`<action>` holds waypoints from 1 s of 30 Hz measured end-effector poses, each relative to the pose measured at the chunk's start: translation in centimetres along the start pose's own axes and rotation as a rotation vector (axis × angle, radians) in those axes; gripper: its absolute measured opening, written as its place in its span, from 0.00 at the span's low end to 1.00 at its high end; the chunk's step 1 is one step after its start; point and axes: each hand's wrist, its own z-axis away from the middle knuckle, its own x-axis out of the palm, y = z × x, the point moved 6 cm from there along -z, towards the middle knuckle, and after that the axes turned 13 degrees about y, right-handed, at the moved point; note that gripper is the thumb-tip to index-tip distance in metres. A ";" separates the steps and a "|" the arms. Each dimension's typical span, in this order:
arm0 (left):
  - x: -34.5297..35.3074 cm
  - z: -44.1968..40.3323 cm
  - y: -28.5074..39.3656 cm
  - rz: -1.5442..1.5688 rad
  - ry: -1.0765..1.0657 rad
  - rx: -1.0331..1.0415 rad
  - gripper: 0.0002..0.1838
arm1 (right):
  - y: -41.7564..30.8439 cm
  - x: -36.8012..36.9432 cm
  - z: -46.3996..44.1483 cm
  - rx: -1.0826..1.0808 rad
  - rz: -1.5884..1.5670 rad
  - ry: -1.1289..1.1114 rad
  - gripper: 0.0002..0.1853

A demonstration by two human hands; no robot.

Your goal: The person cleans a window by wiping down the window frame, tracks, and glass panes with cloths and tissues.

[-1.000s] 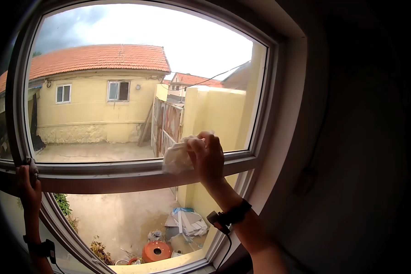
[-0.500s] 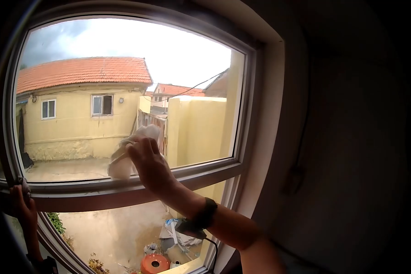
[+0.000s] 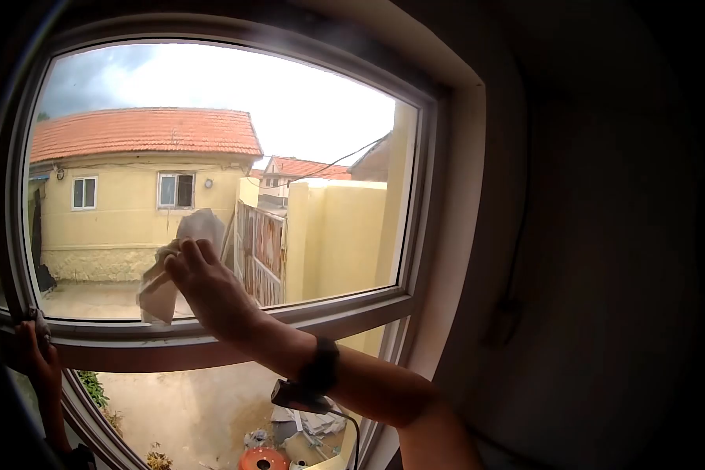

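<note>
My right hand (image 3: 207, 286) is closed on a thin, pale cloth (image 3: 202, 227), bunched at the fingers with loose flaps spreading above and to the left. The cloth lies against the lower part of the upper window pane (image 3: 337, 243), just over the horizontal frame bar (image 3: 344, 313). At the lower left, my left hand (image 3: 40, 352) is up at the window's side frame (image 3: 11, 243), its fingers closed around a small greyish thing (image 3: 42, 325) that I cannot make out. Shadow hides part of this hand.
A black band (image 3: 321, 364) circles my right wrist, with a small dark device (image 3: 299, 397) and a cable below it. A dark wall (image 3: 595, 235) stands to the right. Outside are a yellow house (image 3: 125, 219), a rusty gate (image 3: 262, 251) and an orange round object (image 3: 263, 460).
My right hand has slid left along the lower pane with the cloth, uncovering more of the gate. My left hand stays at the side frame. The view has shifted slightly.
</note>
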 end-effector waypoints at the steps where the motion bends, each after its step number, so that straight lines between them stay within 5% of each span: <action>1: 0.0 0.1 -0.1 -0.010 0.008 0.013 0.29 | -1.2 1.1 0.3 -0.102 -0.091 -0.063 0.11; 3: -0.1 0.1 -0.1 -0.019 0.000 0.005 0.29 | 1.5 -2.1 -1.1 -0.121 -0.043 -0.166 0.13; 7: -0.3 0.0 0.2 -0.019 -0.057 0.004 0.29 | 15.8 -15.2 -2.4 0.065 0.410 0.239 0.11; 9: -0.7 -0.1 0.4 -0.006 -0.093 -0.003 0.30 | 24.1 -20.4 -0.3 0.349 0.750 0.402 0.12; 13: -0.4 0.1 0.6 0.012 -0.097 -0.012 0.30 | 16.5 -13.0 -4.7 0.263 0.635 0.333 0.07; 18: -0.6 0.2 0.7 -0.061 -0.060 0.005 0.29 | 0.1 0.4 -1.3 -0.151 0.133 -0.163 0.14; 21: -0.9 -0.3 1.0 -0.036 -0.074 -0.013 0.29 | 6.2 -5.1 -3.8 -0.039 0.124 0.020 0.09; 23: -0.6 -0.1 1.0 -0.037 -0.073 -0.041 0.29 | 13.2 -12.2 -5.4 -0.007 0.382 0.271 0.09; 25: -0.8 -0.1 1.1 -0.004 -0.091 -0.050 0.29 | 21.1 -17.0 -4.2 0.398 0.549 0.347 0.09; 27: -0.7 -0.1 1.1 -0.007 -0.095 -0.053 0.30 | 19.4 -16.1 -4.8 0.490 0.674 0.365 0.07; 30: -0.5 0.3 0.9 -0.012 -0.099 -0.061 0.30 | 10.0 -7.2 -3.7 0.059 0.405 0.206 0.05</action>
